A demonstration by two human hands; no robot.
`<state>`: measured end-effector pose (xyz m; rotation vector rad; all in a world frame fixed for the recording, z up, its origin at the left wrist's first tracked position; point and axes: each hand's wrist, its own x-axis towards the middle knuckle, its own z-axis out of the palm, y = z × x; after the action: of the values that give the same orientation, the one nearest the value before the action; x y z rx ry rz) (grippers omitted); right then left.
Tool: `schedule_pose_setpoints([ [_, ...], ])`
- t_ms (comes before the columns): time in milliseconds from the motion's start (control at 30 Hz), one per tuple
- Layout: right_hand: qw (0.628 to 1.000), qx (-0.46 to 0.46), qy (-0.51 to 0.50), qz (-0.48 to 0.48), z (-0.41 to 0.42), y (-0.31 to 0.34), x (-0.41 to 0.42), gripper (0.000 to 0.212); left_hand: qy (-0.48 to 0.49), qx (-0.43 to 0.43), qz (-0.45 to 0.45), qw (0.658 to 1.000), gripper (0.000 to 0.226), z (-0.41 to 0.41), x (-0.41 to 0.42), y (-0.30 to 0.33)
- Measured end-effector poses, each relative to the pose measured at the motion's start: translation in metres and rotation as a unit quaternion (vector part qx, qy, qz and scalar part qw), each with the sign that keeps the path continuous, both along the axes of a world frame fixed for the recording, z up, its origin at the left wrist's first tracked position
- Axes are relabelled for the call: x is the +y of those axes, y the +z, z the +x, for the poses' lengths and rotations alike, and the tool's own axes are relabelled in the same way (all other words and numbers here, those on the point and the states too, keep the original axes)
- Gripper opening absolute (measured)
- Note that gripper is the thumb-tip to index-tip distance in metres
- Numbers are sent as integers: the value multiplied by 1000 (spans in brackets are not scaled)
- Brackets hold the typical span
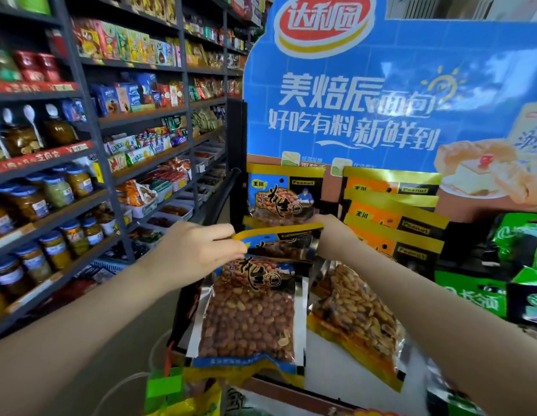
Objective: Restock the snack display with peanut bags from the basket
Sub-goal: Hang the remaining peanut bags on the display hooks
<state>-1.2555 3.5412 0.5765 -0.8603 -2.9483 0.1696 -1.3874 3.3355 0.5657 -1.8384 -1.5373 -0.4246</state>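
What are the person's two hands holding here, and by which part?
Both hands grip one blue-and-yellow clear-windowed peanut bag by its top edge: left hand at the left corner, right hand at the right.

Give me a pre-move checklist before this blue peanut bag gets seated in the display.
1. Left hand grip on blue peanut bag top edge: ok.
2. Right hand grip on the bag's other corner: cannot tell, fingers hidden behind it.
3. Bag intact: ok, no tear visible.
4. Blue row behind it, matching product: ok.
5. Orange peanut bags clear of its path: ok, beside it.
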Motion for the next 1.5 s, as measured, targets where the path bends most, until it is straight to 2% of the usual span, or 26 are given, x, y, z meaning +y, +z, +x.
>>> schedule_pose_setpoints([
  [67, 998, 59, 19, 19, 1, 7, 4, 29, -1, -4, 9, 1000, 45, 0, -1, 1],
  [133, 982, 180, 39, -42, 2, 19, 10, 20, -6, -5, 27, 1000, 47, -1, -2, 8],
  [233, 926, 359, 23, -119, -1, 41, 20, 8, -12, -3, 37, 999, 46, -6, 0, 24],
  [300, 903, 408, 19, -137, -5, 52, 24, 4, -9, 8, 30, 999, 36, -6, 10, 31],
  [400, 920, 375, 9, -116, -7, 59, 24, 10, 6, -2, 26, 1000, 26, -2, 32, 35],
  [533, 913, 383, -13, -140, -3, 59, 27, 12, 37, -20, 16, 999, 14, -13, 62, 31],
  [667, 921, 363, -19, -139, 4, 57, 22, 11, 102, -55, -35, 993, 16, -13, 74, 13],
  [733, 938, 339, -17, -66, 6, 54, 19, 26, 140, -66, -44, 987, 35, -10, 72, 3],
  [800, 943, 329, 18, 54, 9, 48, 12, 34, 173, -98, -53, 979, 60, -5, 63, -1],
  [833, 935, 333, 50, 110, 11, 44, 8, 32, 176, -97, -59, 978, 66, -1, 57, -3],
  [900, 921, 329, 114, 178, 15, 35, 2, 25, 160, -50, -84, 982, 65, 8, 41, -8],
  [967, 941, 260, 130, 171, 16, 26, -1, 26, 123, -3, -125, 985, 61, 15, 24, -16],
  [1033, 974, 164, 101, 117, 12, 18, -1, 37, 96, 20, -218, 971, 76, 20, 11, -21],
  [1100, 987, 116, 63, 88, 8, 13, 0, 44, 91, -7, -322, 942, 95, 18, 4, -29],
  [1167, 988, 107, 33, 104, 1, 12, -1, 44, 114, -27, -383, 916, 103, 19, 3, -36],
  [1233, 990, 94, 14, 107, -6, 14, -4, 41, 123, -35, -379, 917, 99, 21, 6, -43],
  [1333, 993, 59, 36, 99, -13, 17, -10, 26, 137, -39, -345, 928, 98, 23, 9, -50],
  [1433, 981, 155, 33, 113, -17, 19, -9, 21, 157, -51, -304, 938, 99, 25, 17, -55],
  [1500, 973, 184, 12, 140, -19, 20, -7, 24, 161, -67, -296, 939, 99, 27, 26, -56],
])
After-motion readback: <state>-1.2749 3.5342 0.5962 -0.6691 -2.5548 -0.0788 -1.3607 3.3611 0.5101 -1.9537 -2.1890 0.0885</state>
